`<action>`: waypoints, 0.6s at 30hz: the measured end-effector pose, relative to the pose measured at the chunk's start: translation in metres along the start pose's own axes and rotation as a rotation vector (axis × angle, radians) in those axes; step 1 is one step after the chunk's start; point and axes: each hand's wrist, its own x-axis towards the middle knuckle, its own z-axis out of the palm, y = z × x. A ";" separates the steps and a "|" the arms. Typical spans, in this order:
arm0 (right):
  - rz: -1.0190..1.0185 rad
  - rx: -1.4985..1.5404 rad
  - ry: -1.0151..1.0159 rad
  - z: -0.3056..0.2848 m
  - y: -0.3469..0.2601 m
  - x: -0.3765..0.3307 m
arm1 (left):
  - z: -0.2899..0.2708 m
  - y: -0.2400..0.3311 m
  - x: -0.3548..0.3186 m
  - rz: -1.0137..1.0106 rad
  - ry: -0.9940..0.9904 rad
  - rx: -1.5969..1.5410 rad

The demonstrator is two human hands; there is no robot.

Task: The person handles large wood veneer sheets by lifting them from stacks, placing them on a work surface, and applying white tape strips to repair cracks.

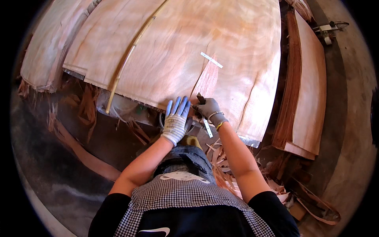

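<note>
A large pale wood veneer sheet (169,55) lies before me on a stack. My left hand (176,120), in a striped glove with blue-grey fingers, rests flat at its near edge, fingers stretched out. Just right of it, my gloved right hand (211,109) is closed around a dark flat tool (200,98), whose exact kind I cannot make out. A narrow split runs up from between my hands beside a reddish wedge of veneer (208,81). One strip of white dotted tape (211,60) crosses the wedge's tip. Another tape strip (208,128) hangs below my right wrist.
A long thin bamboo stick (136,43) lies across the sheet's left part. Further veneer stacks stand at the left (47,51) and right (310,87). Torn veneer scraps (221,166) litter the floor near my legs. A second crack (246,104) runs through the sheet's right side.
</note>
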 end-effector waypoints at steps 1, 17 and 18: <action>-0.074 -0.001 0.043 0.002 0.000 0.000 | 0.007 -0.007 0.002 0.029 -0.044 0.023; -0.106 -0.083 0.324 -0.018 0.059 -0.065 | 0.027 0.008 0.001 0.224 -0.250 0.033; -0.068 -0.055 0.312 -0.019 0.058 -0.065 | 0.029 0.011 0.001 0.234 -0.227 0.066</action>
